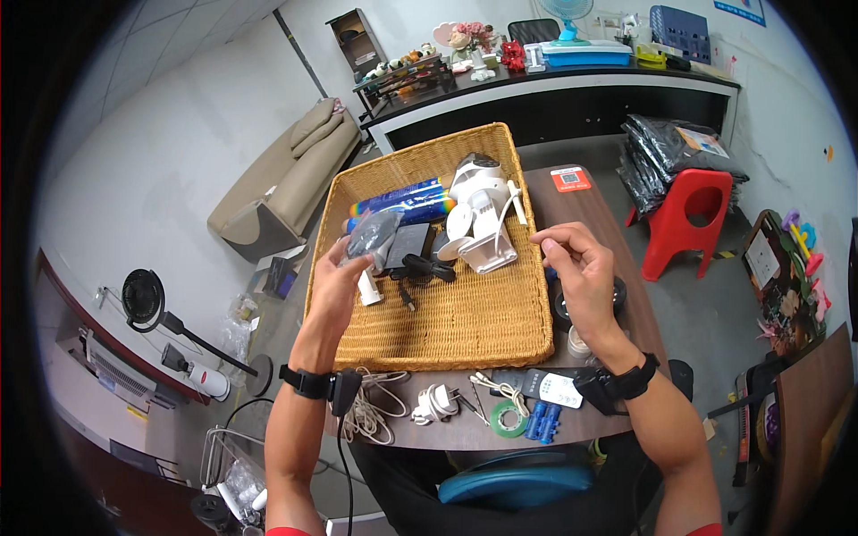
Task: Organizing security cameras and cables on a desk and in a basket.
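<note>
Pinching grey plastic bag (374, 234), left hand (332, 290) over basket (483, 326), right hand (585, 275) curled, fingertips (539, 238) slightly apart

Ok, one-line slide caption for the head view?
Left grip holding a grey plastic-wrapped bundle over a rectangular tan wicker basket, right grip near its rim.

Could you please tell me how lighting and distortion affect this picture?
In the head view, fisheye distortion bows the far desk and the corners go black; highlights glint on the dark plastic-wrapped packages; a soft shadow darkens part of the wicker basket's floor; the left hand and right hand look fairly sharp.
</note>
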Tool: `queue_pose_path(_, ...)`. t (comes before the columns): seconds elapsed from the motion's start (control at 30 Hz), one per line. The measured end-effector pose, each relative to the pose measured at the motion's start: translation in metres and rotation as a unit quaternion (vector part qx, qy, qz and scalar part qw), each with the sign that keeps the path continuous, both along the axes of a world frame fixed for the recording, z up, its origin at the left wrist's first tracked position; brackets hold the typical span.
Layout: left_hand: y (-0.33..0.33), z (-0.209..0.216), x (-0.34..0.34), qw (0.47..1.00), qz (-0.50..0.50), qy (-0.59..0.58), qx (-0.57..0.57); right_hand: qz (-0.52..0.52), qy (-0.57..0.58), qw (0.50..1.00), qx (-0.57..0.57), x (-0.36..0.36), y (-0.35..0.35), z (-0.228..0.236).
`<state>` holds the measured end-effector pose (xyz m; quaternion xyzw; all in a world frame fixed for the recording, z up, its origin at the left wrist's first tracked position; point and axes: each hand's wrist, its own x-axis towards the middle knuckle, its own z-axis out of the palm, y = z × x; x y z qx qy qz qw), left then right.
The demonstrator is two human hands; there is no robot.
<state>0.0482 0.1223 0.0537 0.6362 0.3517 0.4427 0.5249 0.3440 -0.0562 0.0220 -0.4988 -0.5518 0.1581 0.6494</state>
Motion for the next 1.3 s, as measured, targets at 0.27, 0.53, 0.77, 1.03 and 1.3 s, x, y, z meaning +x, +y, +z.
queue_pose_path(0.27, 0.048, -0.024, 0.013, 0.987, 0.083, 0.131, 0.039, -0.001, -0.017, 1.000, 0.010, -0.007, -0.002, 0.002)
queue_pose_path(0.53, 0.080, -0.054, 0.018, 0.950, 0.090, 0.273, 0.123, 0.003, -0.024, 1.000, 0.011, -0.009, -0.004, 0.004)
queue_pose_path(0.77, 0.056, -0.019, 0.039, 0.847, 0.056, 0.480, 0.223, -0.016, -0.028, 0.999, -0.004, -0.003, -0.006, -0.006)
queue_pose_path(1.03, 0.083, -0.023, -0.004, 0.828, 0.124, 0.414, 0.356, -0.026, -0.024, 0.999, -0.012, -0.003, -0.005, -0.006)
queue_pose_path(1.3, 0.006, 0.029, -0.009, 0.931, 0.066, 0.257, 0.251, -0.071, 0.006, 0.996, -0.060, 0.005, 0.006, -0.018)
